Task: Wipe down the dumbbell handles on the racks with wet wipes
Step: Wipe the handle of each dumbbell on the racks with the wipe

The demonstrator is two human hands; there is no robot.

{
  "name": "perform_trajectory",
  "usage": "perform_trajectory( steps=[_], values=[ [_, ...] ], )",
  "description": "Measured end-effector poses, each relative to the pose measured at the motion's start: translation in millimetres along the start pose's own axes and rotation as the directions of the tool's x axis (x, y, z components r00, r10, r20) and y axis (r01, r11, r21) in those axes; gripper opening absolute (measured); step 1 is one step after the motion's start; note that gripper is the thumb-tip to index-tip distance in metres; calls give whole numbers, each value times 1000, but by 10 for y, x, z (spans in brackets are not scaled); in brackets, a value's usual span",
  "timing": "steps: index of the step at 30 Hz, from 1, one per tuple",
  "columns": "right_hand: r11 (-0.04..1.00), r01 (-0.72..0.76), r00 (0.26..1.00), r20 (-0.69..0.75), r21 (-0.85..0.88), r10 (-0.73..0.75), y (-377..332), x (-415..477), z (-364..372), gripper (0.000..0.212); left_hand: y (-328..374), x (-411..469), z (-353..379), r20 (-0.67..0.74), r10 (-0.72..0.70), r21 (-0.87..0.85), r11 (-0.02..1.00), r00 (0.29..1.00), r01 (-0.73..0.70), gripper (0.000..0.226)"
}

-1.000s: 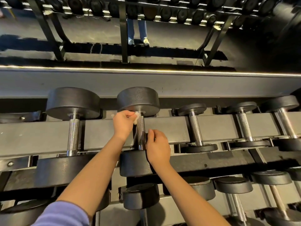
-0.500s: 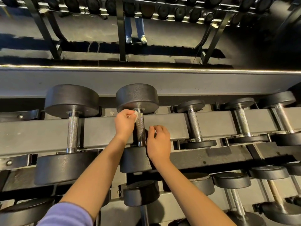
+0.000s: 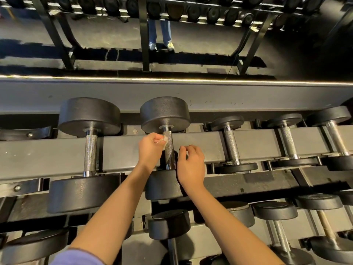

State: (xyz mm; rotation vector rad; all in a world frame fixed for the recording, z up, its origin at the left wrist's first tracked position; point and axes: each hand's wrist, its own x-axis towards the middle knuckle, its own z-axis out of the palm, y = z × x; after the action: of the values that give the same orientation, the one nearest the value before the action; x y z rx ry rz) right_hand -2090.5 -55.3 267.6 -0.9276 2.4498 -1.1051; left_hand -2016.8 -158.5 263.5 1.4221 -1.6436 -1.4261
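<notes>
**A:** Head view, looking down over the arms. The left hand [image 3: 150, 150] has a crumpled white wet wipe [image 3: 164, 141] pinched in its curled fingers. It's pressed against the knurled steel handle [image 3: 169, 148] of the second big black dumbbell from the left, high up near the far head.

**B:** And the right hand [image 3: 191, 165]?

**A:** Just beside that same handle, lower down. Its fingers are loosely curled with nothing in them. I can't tell if a fingertip touches the bar.

**B:** So how far along are we?

**A:** Mid-wipe on this one, I'd say. The wipe sits at the top end, and the stretch down to the near head looks left to do.

**B:** What about the neighbours?

**A:** The thick knurled handle on the far-left dumbbell [image 3: 89, 152] shows no sheen I'd trust, so I can't call it done or not. To the right along the grey steel rack rail [image 3: 118, 150] are the slimmer chrome handles of the smaller dumbbells [image 3: 231, 146], with no hand near them.

**B:** And underneath?

**A:** The lower tier of black dumbbells [image 3: 280, 236] is well apart from both hands. My guess is most of the rack is ahead.
</notes>
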Motion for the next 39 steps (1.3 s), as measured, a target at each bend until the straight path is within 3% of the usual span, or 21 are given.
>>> perform_trajectory(
  steps=[6,12,19,23,28,32,35,37,39],
  values=[
    [1000,4,1000,8,-14,-4,4,6,-10,34,-123,-217,-100,208,-62,142,989,976,33,18],
    [999,-27,999,22,22,26,-5,2,-16,35,-94,-218,-58,105,-66,150,987,992,50,17],
    [998,-44,999,19,43,44,-19,-20,-41,33,-35,-290,-112,241,-115,381,925,964,15,10],
    [997,-43,998,39,57,41,-32,-29,-50,28,-15,-328,-126,196,-120,290,955,973,60,7],
    [999,6,987,159,44,-13,18,-1,-30,28,112,-378,-119,96,-48,2,999,994,48,8],
    [998,42,976,212,48,-51,-30,-22,-111,24,166,-410,-36,69,-36,-24,999,997,38,6],
    [991,-29,973,231,134,-3,-19,-1,-132,19,202,-380,-20,138,-55,12,998,989,54,14],
    [981,-65,970,241,181,20,-13,44,-134,17,251,-355,-69,138,20,92,995,990,-33,21],
    [985,-27,976,219,170,-11,-39,104,-145,16,330,-306,-152,45,251,297,921,967,-252,19]
  ],
)
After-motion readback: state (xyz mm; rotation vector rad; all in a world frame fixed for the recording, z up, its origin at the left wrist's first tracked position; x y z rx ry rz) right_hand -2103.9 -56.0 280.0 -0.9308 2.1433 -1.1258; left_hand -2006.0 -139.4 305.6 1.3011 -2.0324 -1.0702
